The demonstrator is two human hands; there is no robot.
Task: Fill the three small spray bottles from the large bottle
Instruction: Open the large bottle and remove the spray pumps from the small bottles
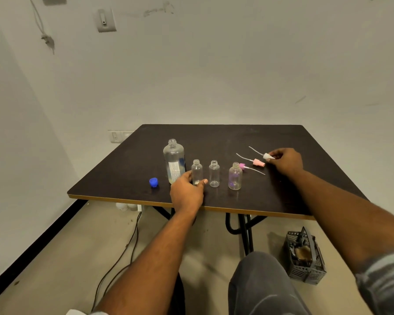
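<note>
The large clear bottle [173,160] stands uncapped on the dark table [282,196], its blue cap [153,182] lying to its left. Three small clear bottles stand open in a row: the left one [196,169], the middle one [214,173] and the right one [235,176]. My left hand [187,194] grips the base of the left small bottle. My right hand [286,160] pinches a white spray head [266,156] with a long tube at the table surface. A pink spray head [258,162] and a magenta one [242,166] lie beside it.
The table's front edge runs just below my left hand. Under it are black legs, a cable [123,258] on the floor and a grey slotted basket [305,258] at the right. My knee [259,280] is below the table. White walls stand behind and to the left.
</note>
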